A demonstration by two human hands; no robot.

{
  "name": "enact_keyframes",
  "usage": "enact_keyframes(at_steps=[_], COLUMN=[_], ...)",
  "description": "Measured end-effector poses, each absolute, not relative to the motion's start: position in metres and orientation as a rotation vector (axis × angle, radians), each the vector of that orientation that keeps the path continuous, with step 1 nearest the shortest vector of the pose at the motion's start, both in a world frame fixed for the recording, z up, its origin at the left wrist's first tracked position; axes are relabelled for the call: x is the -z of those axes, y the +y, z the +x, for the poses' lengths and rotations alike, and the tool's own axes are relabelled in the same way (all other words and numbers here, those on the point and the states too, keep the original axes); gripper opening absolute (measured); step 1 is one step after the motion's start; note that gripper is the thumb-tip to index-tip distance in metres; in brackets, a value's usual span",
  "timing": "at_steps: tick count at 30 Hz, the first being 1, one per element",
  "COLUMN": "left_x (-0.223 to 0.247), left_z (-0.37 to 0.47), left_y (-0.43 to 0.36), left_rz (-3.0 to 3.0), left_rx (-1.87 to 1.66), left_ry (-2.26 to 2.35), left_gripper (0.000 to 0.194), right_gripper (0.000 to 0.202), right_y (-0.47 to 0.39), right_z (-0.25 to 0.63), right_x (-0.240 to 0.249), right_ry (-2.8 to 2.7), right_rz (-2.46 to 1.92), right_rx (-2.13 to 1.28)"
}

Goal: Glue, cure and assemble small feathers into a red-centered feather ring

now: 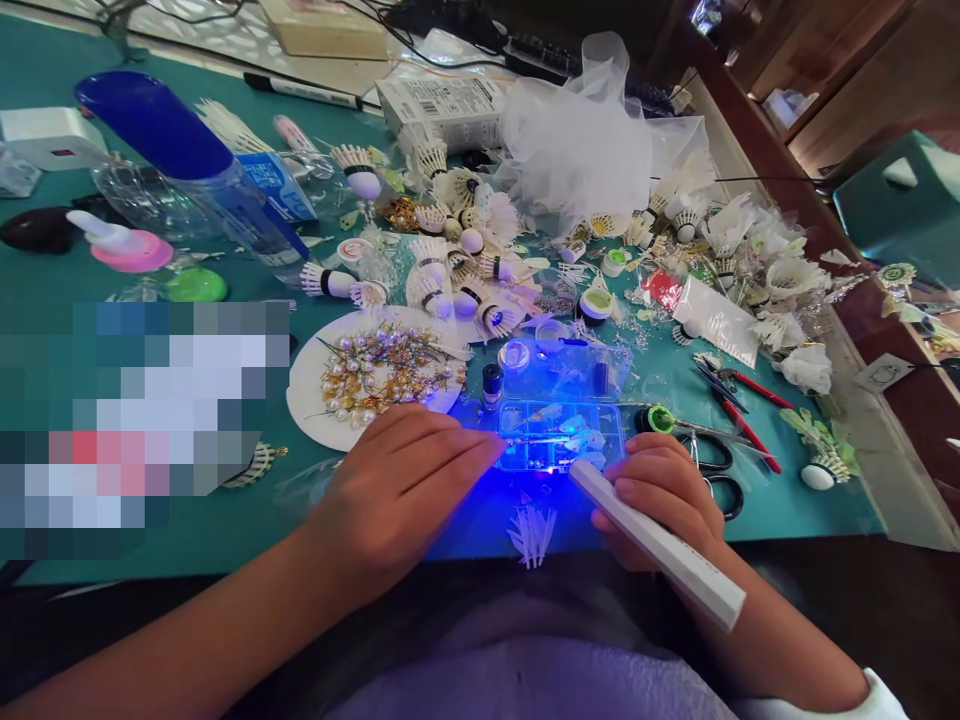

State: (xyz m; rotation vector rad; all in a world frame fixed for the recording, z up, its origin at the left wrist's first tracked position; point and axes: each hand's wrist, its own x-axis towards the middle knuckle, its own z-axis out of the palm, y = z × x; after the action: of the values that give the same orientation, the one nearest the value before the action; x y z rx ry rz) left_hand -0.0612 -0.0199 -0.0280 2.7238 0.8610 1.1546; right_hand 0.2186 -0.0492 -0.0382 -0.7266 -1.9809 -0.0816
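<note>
My right hand (pixel 664 495) is closed around a white pen-shaped lamp (pixel 667 550), whose tip gives off blue-violet light. The light falls on a clear compartment box (pixel 561 432) with its lid raised, holding small pale pieces. My left hand (pixel 405 485) has its fingers pressed together at the box's left side; a thin piece seems to extend from the fingertips over the box, too small to name. Below the box lies a fan of white feather strips (pixel 532 535). A small dark bottle (pixel 491 387) stands behind my left fingertips.
A white plate (pixel 306 390) of pearl and gold sprigs lies left of the box. Scissors (pixel 724 490) and red-handled pliers (pixel 757 390) lie at the right. Shuttlecocks (pixel 469 300) and white tulle (pixel 577 140) crowd the back. A blue-capped bottle (pixel 247 210) stands at back left.
</note>
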Motion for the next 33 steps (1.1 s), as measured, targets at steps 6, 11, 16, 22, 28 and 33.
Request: enact_keyframes(at_steps=[6,11,16,22,28,33], left_x=[0.029,0.026,0.022,0.021,0.01,-0.002], left_z=[-0.062,-0.06,-0.058,-0.051,-0.043,-0.036], left_y=[-0.021,-0.023,-0.024,-0.022,-0.027,-0.038], left_rz=[2.701,2.683,2.673,2.578,2.286,1.819], left_rx=[-1.133,-1.143,-1.167,-1.236,-1.234,-1.008], left_ry=[0.863,0.88,0.847,0.865,1.055,1.162], left_gripper=[0.028,0.024,0.023,0.023,0.017,0.009], right_gripper=[0.03,0.026,0.028,0.032,0.038,0.022], right_y=[-0.049,-0.049,-0.047,-0.048,-0.043,-0.032], right_z=[0.219,0.217,0.214,0.211,0.221,0.277], right_x=[0.035,0.035,0.034,0.037,0.009,-0.043], right_ry=[-2.027,-2.01,-1.984,-1.947,-1.999,-2.116], right_rz=[-0.731,-0.731,-0.719,-0.741,-0.878,-1.556], right_rx=[0.074,0.087,0.111,0.102,0.189,0.433])
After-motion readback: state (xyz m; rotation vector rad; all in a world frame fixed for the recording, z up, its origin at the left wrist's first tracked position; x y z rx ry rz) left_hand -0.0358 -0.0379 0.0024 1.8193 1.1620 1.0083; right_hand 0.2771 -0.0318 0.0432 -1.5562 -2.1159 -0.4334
